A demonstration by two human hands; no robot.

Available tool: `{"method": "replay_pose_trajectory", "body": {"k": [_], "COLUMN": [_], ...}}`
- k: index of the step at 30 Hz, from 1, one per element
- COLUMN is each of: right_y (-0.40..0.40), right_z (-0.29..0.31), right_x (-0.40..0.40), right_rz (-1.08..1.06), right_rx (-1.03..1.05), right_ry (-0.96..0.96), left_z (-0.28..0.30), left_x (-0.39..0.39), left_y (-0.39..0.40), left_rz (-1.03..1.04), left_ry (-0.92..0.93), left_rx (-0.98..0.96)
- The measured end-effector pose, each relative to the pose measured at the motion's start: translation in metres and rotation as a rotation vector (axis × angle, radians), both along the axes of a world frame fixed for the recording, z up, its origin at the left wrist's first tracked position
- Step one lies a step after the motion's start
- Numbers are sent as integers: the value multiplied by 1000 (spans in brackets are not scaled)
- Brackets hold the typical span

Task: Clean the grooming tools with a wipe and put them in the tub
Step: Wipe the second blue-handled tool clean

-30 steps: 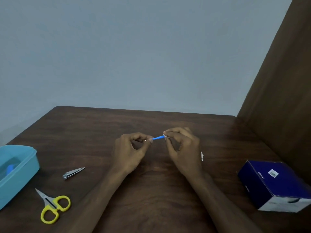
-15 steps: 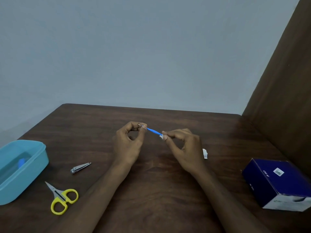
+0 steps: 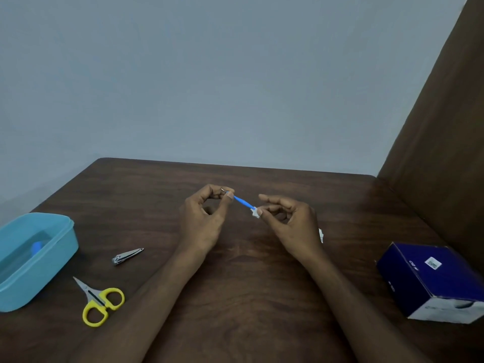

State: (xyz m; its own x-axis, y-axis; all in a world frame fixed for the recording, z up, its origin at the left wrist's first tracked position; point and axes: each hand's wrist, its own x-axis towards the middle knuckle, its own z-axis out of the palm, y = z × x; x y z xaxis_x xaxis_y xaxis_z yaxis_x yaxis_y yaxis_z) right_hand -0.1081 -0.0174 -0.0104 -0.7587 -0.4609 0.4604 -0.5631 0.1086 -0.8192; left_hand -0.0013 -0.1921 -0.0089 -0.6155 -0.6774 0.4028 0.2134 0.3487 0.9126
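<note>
My left hand [image 3: 205, 218] pinches the upper end of a thin blue stick tool [image 3: 242, 201] above the middle of the table. A small metal tip pokes out past its fingertips. My right hand [image 3: 290, 222] pinches a small white wipe [image 3: 255, 213] folded around the tool's lower end. A silver nail clipper [image 3: 127, 256] lies on the table to the left. Yellow-handled scissors [image 3: 98, 301] lie nearer the front left. The light blue tub [image 3: 61, 247] stands at the left edge with a blue item [image 3: 36, 247] inside.
A dark blue box [image 3: 429, 279] with a white end sits at the right, near a brown side panel [image 3: 440, 132]. A small white scrap [image 3: 321, 235] lies just behind my right hand. The dark wooden table [image 3: 235, 297] ends at a grey wall.
My right hand has slid the wipe down along the blue tool toward its lower end, so more of the blue shaft shows. The tool now tilts down to the right.
</note>
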Motion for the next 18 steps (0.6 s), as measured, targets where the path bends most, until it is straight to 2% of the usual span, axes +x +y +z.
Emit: {"method": "replay_pose_trajectory", "body": {"k": [5,13,18], "right_y": [-1,-1,-2], "right_z": [-2,-1,0], "right_x": [-1,3,3], "right_rz": [7,-4,11], "right_rx": [69,78,44], "right_ry": [55,125,73], "left_z": [-1,0,2], "left_x": [-1,-1,-2], "left_y": [-1,0,-1], "left_rz": [-24,-7,6], "left_ry": [49,39,34], "left_rx": [108,68,71]}}
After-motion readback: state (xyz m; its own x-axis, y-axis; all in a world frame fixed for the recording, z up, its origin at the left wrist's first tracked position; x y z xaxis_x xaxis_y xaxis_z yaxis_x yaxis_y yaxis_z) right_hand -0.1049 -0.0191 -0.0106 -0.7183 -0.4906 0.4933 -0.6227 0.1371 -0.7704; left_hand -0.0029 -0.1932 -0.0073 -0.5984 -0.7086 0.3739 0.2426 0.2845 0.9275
